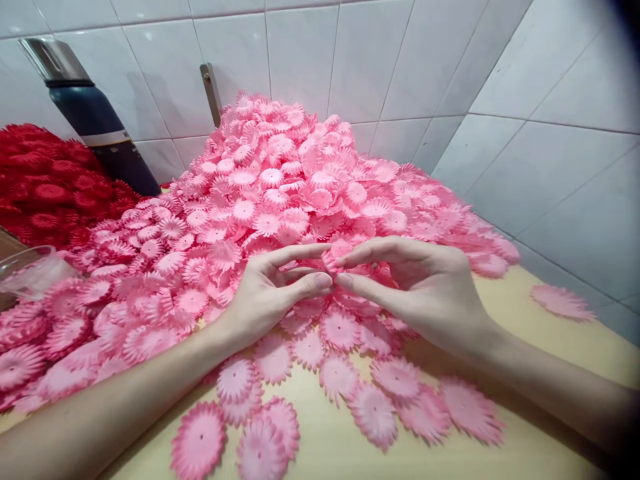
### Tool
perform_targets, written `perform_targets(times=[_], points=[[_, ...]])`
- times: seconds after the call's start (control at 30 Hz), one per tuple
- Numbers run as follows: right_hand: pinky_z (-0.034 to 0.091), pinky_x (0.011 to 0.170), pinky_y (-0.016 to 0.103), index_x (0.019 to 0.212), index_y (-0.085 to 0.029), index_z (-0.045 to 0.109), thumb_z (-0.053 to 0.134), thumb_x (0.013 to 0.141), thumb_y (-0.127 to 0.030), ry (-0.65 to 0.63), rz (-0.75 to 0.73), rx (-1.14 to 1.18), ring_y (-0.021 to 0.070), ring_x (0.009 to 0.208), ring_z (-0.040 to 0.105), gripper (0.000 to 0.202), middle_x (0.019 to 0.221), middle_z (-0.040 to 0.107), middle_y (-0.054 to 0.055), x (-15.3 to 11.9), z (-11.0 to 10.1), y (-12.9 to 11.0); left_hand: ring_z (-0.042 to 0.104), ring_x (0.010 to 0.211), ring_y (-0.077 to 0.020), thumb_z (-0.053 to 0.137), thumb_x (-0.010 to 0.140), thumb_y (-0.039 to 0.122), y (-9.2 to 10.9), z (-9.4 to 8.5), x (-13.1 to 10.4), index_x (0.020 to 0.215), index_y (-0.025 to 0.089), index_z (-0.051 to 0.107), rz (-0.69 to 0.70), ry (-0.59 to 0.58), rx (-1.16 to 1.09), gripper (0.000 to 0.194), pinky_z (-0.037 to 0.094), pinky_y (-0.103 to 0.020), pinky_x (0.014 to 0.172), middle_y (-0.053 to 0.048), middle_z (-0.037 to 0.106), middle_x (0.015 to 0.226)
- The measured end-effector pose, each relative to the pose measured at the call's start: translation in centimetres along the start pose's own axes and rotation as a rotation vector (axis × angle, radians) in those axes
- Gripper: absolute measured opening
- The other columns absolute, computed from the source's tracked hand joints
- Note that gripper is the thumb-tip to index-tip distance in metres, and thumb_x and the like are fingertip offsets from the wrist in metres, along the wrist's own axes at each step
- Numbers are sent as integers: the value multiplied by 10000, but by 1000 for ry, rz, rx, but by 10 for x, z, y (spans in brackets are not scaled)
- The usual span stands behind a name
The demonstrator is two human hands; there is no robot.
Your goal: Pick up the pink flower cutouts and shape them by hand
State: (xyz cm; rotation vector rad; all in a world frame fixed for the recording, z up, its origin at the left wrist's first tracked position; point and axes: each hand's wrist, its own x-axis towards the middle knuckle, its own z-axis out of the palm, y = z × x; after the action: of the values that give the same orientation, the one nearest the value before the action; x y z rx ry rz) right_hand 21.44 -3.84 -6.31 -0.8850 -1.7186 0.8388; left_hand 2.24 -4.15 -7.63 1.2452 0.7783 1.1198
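Note:
Between my two hands is a small pink flower-shaped petal piece [330, 260], pinched by the fingertips. My left hand [280, 283] closes thumb and forefinger on its left side. From the right, my right hand [420, 287] grips it the same way, so the thumbs almost meet. Fingers cover much of the piece, and I cannot tell if it is one layer or several. Behind and beneath the hands rises a large heap of pink petal discs [280, 180] with fringed edges and small centre holes. Loose discs [200, 437] lie flat in front of the hands.
The pale yellow table [320, 447] meets a white tiled wall [305, 53]. A dark blue bottle [100, 113] with a metal cap stands at the back left, beside a heap of red petal discs [45, 180]. A clear plastic cup [35, 270] lies at the left edge.

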Motion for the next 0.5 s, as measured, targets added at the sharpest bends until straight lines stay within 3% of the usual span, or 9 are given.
perform_targets(times=[0.2, 0.5], points=[[603, 735, 334, 841, -238, 717, 784, 715, -238, -28, 49, 56, 185, 778, 696, 143, 835, 729, 15, 2, -2, 0, 695, 942, -206, 746, 776, 235, -2, -1, 0, 1154, 218, 684, 11, 25, 62, 384, 572, -341, 862, -65, 743, 1014], [612, 753, 311, 851, -238, 726, 790, 716, -241, -41, 99, 138, 181, 818, 705, 149, 870, 735, 17, 3, -3, 2, 696, 977, -188, 742, 777, 205, 1, -1, 0, 1125, 243, 707, 40, -4, 100, 352, 562, -270, 849, -51, 749, 1049]])
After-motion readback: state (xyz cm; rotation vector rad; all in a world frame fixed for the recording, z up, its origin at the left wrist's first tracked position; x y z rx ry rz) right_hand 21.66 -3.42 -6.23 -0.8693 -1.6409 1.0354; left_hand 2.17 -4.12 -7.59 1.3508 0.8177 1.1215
